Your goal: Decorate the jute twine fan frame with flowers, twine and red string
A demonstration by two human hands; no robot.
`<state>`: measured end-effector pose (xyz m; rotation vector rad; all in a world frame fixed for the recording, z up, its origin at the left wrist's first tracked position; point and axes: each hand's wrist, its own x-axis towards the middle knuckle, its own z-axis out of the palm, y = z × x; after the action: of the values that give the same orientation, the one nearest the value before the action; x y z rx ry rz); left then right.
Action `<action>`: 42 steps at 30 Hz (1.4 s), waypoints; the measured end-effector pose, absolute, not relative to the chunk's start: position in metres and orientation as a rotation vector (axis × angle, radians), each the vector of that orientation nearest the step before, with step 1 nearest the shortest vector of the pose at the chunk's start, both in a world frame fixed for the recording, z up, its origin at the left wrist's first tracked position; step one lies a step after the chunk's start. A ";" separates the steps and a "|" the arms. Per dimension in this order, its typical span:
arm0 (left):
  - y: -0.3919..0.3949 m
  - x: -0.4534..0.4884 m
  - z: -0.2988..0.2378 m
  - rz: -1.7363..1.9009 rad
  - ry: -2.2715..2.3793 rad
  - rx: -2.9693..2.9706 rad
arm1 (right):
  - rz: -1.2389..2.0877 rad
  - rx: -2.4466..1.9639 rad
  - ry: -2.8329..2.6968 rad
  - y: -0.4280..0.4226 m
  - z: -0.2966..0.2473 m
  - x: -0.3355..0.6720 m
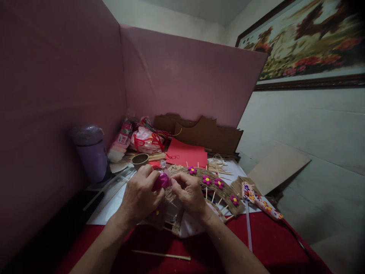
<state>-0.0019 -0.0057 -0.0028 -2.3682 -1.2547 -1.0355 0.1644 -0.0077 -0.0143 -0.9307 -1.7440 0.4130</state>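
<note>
Both hands are pinched on a magenta ball (161, 180): left hand (140, 196) and right hand (188, 192), fingers closed, just above the woven straw arch (216, 189) with flowers.

Dim, murky light here, with the right-hand wall (308, 125) catching the most of it. Deep shadow swallows the lower left, corners darken, and the wide lens bends the pink partition (185, 72) and picture frame (310, 82) edges.
</note>
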 end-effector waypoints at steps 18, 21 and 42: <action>-0.013 -0.001 0.002 -2.037 -1.100 -2.513 | 1.023 -0.653 -1.356 -0.008 -0.011 0.164; -0.015 0.002 0.002 -1.916 -0.959 -2.532 | 0.602 -0.768 -1.566 -0.015 -0.013 0.162; -0.018 0.005 0.002 -1.778 -1.156 -2.892 | 0.383 -0.797 -1.656 -0.023 -0.012 0.159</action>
<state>0.0050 -0.0181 0.0017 -2.8919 -1.1559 -1.7778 0.1585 -0.0234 -0.0117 -0.7975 -1.6555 0.3834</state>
